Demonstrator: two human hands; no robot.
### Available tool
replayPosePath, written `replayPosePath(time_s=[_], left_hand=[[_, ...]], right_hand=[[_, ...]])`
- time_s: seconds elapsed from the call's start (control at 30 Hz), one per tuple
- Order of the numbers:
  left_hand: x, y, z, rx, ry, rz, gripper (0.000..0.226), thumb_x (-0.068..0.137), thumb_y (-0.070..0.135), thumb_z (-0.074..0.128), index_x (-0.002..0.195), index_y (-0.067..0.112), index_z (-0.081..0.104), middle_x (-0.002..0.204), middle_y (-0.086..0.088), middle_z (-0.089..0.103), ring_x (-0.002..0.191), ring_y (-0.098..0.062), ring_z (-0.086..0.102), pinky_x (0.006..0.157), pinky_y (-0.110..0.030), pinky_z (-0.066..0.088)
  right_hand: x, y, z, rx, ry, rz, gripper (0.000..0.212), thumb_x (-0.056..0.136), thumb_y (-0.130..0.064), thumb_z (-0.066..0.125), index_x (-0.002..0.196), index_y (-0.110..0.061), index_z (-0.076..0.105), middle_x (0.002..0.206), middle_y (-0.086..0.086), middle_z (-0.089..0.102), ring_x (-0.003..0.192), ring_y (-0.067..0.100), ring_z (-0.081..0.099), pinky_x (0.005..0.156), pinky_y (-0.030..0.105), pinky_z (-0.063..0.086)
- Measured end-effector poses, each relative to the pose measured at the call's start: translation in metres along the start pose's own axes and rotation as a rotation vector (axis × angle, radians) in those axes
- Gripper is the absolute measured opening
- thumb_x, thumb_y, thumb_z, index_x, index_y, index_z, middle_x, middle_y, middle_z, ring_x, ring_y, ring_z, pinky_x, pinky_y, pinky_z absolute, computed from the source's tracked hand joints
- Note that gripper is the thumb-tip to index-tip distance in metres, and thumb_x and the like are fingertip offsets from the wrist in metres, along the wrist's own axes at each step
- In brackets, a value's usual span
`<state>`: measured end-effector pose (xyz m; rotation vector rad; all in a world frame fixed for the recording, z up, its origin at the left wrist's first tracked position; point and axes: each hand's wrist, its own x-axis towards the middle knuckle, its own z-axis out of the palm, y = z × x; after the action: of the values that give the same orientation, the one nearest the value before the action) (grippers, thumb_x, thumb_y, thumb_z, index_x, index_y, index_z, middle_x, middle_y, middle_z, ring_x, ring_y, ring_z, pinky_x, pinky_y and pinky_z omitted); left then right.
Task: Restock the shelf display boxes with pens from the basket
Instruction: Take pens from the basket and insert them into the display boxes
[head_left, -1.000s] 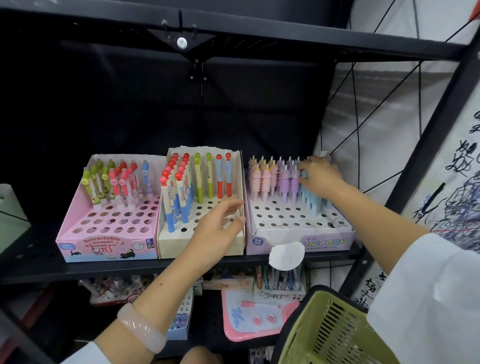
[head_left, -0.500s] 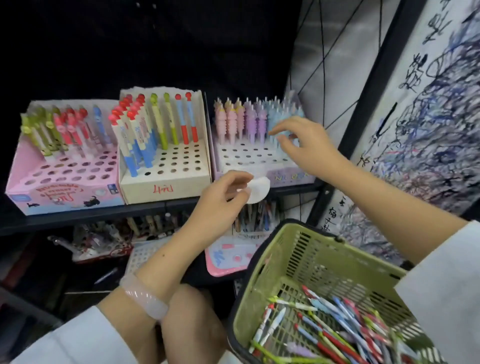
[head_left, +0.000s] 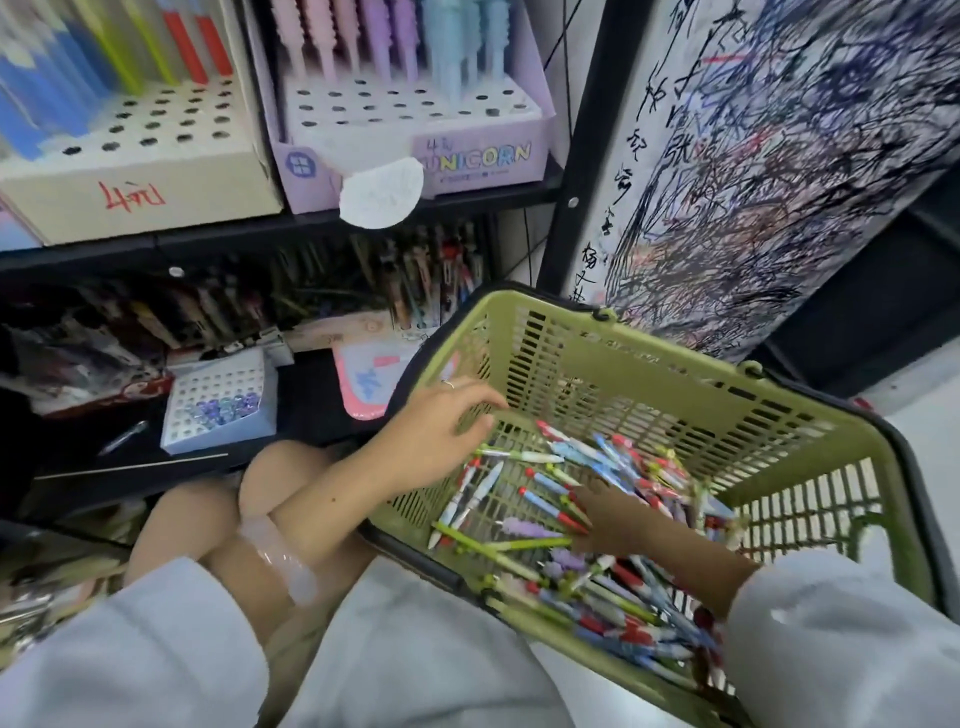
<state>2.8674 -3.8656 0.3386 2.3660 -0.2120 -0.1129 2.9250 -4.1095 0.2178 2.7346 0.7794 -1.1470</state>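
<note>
Both my hands in the green basket (head_left: 597, 332). Left hand (head_left: 441, 434) hangs loose-fingered by its near wall, empty. Right hand (head_left: 608, 519) reaches into the loose pens (head_left: 613, 566); its grip I cannot tell

Slotted green plastic basket (head_left: 675, 364)

- A black metal shelving unit (head_left: 249, 236) fills the view from nine to twelve o'clock, its lower tier in shadow.
- A black upright post (head_left: 582, 156) rises at one o'clock.
- A white panel covered in dense ink scribbles (head_left: 779, 171) spans one to three o'clock.
- Pale floor (head_left: 919, 415) shows at three o'clock.
</note>
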Motion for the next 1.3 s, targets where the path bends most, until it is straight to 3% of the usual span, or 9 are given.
replayPosePath(time_s=[0.13, 0.37, 0.47, 0.57, 0.7, 0.8, 0.93, 1.13, 1.3], left_hand=[[0.001, -0.004, 0.005, -0.015, 0.019, -0.03, 0.024, 0.096, 0.023, 0.046, 0.116, 0.021, 0.06, 0.128, 0.003, 0.055, 0.125, -0.01, 0.044, 0.105, -0.028, 0.031], [0.004, -0.001, 0.009, -0.036, 0.022, -0.033, 0.023, 0.096, 0.021, 0.047, 0.115, 0.021, 0.061, 0.125, 0.004, 0.057, 0.125, -0.011, 0.044, 0.107, -0.029, 0.031], [0.004, 0.001, 0.011, -0.042, 0.015, -0.04, 0.023, 0.096, 0.021, 0.046, 0.114, 0.021, 0.061, 0.124, 0.006, 0.056, 0.123, -0.009, 0.045, 0.105, -0.027, 0.032], [0.003, 0.003, 0.011, -0.043, 0.014, -0.044, 0.024, 0.096, 0.021, 0.046, 0.115, 0.021, 0.061, 0.124, 0.007, 0.057, 0.122, -0.008, 0.045, 0.104, -0.026, 0.032], [-0.001, 0.002, 0.005, -0.065, 0.024, -0.025, 0.024, 0.096, 0.019, 0.046, 0.114, 0.02, 0.061, 0.116, 0.011, 0.056, 0.113, -0.003, 0.046, 0.093, -0.013, 0.03], [-0.002, 0.0, 0.0, -0.132, 0.082, -0.076, 0.023, 0.096, 0.016, 0.047, 0.112, 0.02, 0.063, 0.11, 0.015, 0.055, 0.105, 0.001, 0.05, 0.085, -0.004, 0.033], [-0.002, 0.001, 0.001, -0.244, 0.111, -0.163, 0.019, 0.096, 0.015, 0.048, 0.104, 0.024, 0.062, 0.105, 0.018, 0.056, 0.094, 0.004, 0.053, 0.077, 0.001, 0.036], [0.001, 0.006, 0.013, -0.42, 0.087, -0.386, 0.014, 0.096, 0.022, 0.047, 0.095, 0.022, 0.06, 0.097, 0.011, 0.061, 0.093, -0.01, 0.059, 0.086, -0.026, 0.048], [-0.003, 0.023, 0.022, -0.759, -0.13, -0.368, 0.029, 0.092, 0.047, 0.047, 0.119, 0.036, 0.044, 0.122, 0.01, 0.057, 0.109, -0.004, 0.057, 0.099, -0.03, 0.045]], right_hand=[[0.011, -0.015, 0.036, 0.078, 0.006, 0.077, 0.101, 0.081, -0.048, 0.065, 0.149, -0.016, -0.003, 0.153, 0.013, 0.009, 0.139, 0.037, 0.015, 0.108, 0.052, 0.026], [0.023, -0.024, 0.046, 0.041, 0.108, 0.06, 0.079, 0.079, -0.034, 0.07, 0.14, -0.012, 0.026, 0.139, 0.012, 0.035, 0.127, 0.03, 0.035, 0.1, 0.039, 0.037], [0.025, -0.026, 0.044, 0.091, 0.039, 0.053, 0.084, 0.077, -0.032, 0.073, 0.142, -0.014, 0.022, 0.14, 0.012, 0.035, 0.126, 0.032, 0.038, 0.098, 0.04, 0.041], [0.026, -0.026, 0.041, 0.128, 0.026, 0.075, 0.082, 0.079, -0.028, 0.071, 0.142, -0.013, 0.021, 0.125, 0.012, 0.05, 0.108, 0.029, 0.054, 0.073, 0.035, 0.048], [0.022, -0.029, 0.034, 0.203, 0.07, 0.005, 0.071, 0.083, -0.02, 0.063, 0.141, -0.008, 0.024, 0.091, 0.008, 0.056, 0.074, 0.023, 0.057, 0.049, 0.028, 0.038], [0.015, -0.023, 0.003, 0.408, 0.166, -0.104, 0.056, 0.082, -0.013, 0.059, 0.132, -0.005, 0.034, 0.076, 0.005, 0.054, 0.06, 0.014, 0.051, 0.05, 0.031, 0.042], [-0.006, -0.019, -0.053, 0.826, 0.289, -0.173, 0.023, 0.077, -0.002, 0.059, 0.087, -0.013, 0.042, 0.069, 0.001, 0.043, 0.052, 0.006, 0.044, 0.051, 0.025, 0.045], [-0.028, -0.048, -0.094, 1.424, 0.327, -0.297, 0.023, 0.082, 0.012, 0.043, 0.089, -0.01, 0.042, 0.065, 0.003, 0.042, 0.053, 0.013, 0.041, 0.048, 0.023, 0.038], [-0.041, -0.094, -0.108, 1.736, 0.369, -0.385, 0.014, 0.091, 0.001, 0.048, 0.083, -0.011, 0.048, 0.066, 0.001, 0.05, 0.05, 0.006, 0.054, 0.048, 0.019, 0.047]])
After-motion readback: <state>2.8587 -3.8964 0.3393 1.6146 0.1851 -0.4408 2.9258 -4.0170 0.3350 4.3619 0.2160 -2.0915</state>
